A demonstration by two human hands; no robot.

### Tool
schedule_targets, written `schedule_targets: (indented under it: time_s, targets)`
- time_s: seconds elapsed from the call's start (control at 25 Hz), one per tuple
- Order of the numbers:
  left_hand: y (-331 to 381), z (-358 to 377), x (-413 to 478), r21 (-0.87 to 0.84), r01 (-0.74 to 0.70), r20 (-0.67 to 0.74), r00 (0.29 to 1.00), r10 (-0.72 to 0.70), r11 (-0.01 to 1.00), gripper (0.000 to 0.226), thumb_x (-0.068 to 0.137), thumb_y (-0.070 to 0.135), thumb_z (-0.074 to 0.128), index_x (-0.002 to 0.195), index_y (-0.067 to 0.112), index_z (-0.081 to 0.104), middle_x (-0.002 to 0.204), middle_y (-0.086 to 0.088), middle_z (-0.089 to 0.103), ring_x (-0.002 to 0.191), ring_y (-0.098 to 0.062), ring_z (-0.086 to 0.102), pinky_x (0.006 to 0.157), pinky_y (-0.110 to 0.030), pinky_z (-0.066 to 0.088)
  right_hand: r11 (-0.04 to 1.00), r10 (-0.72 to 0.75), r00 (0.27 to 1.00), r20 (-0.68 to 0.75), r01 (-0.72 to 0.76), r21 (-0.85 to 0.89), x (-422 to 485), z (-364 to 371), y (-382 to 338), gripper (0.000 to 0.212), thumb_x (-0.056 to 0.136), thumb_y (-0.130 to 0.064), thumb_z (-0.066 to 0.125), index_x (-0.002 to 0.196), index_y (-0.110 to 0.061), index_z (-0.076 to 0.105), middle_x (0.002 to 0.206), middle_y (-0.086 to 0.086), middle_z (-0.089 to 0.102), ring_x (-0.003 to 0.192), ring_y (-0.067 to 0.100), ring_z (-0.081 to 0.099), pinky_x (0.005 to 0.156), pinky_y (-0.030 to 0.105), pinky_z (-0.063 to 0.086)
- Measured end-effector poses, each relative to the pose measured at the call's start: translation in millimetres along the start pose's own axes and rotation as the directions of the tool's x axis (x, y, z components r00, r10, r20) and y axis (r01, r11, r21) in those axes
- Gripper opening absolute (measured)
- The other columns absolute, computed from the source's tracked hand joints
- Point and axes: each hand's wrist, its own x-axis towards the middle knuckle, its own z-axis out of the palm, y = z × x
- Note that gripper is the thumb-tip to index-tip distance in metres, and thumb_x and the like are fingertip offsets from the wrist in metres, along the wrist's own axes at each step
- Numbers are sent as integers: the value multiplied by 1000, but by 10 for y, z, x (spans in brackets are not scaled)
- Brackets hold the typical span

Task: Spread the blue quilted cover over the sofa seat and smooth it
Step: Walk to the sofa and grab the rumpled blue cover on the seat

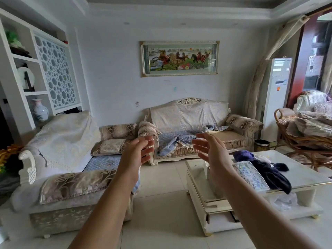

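The blue quilted cover (175, 141) lies crumpled on the left half of the seat of the cream sofa (237, 136) against the far wall, with one corner hanging over the front edge. A further bunched piece of the cover rests near the backrest. My left hand (139, 152) and my right hand (209, 150) are both raised in front of me, palms facing each other, fingers apart and empty. Both hands are well short of the sofa, several steps of floor away.
A longer sofa (59, 159) with its own blue seat pad and cushions stands on the left. A white coffee table (287, 175) with dark clothing and a tissue box is on the right. A rattan chair (305, 139), a standing air conditioner (276, 94) and a small bin (261, 145) flank the far sofa. Tiled floor (161, 177) runs between.
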Motion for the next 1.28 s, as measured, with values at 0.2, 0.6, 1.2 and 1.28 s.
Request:
schedule_targets:
  time_s: [0.2, 0.6, 1.2, 1.28]
  targets:
    - [-161, 487, 899, 2, 39, -44, 998, -39, 999, 24, 94, 13, 43, 88, 23, 64, 93, 2, 67, 83, -12, 60, 70, -24, 43, 999, 18, 1000, 26, -17, -41, 1074, -126, 93, 26, 97, -24, 38, 92, -18, 62, 92, 4, 68, 90, 21, 59, 72, 31, 41]
    - [-639, 683, 2718, 15, 29, -112, 993, -28, 999, 25, 94, 11, 43, 85, 22, 63, 88, 3, 67, 78, -11, 61, 68, -24, 43, 998, 65, 997, 50, -64, -17, 2990, 198, 715, 26, 97, -26, 38, 92, -19, 63, 94, 5, 68, 88, 18, 61, 77, 32, 41]
    - [-1331, 339, 6035, -3, 30, -7, 1000, -30, 1000, 23, 93, 11, 44, 86, 22, 64, 90, 1, 67, 79, -14, 61, 70, -27, 43, 1000, 23, 999, -40, -23, -10, 5853, 1275, 1703, 26, 97, -25, 38, 94, -18, 63, 92, 4, 69, 87, 18, 60, 74, 30, 42]
    - [-1509, 366, 6494, -15, 40, 4, 999, -40, 999, 25, 93, 10, 43, 85, 22, 64, 87, 2, 67, 77, -13, 61, 69, -27, 43, 1000, 15, 998, -57, -16, -18, 6272, 1327, 1890, 27, 97, -26, 38, 98, -16, 63, 92, 4, 69, 86, 17, 60, 73, 30, 42]
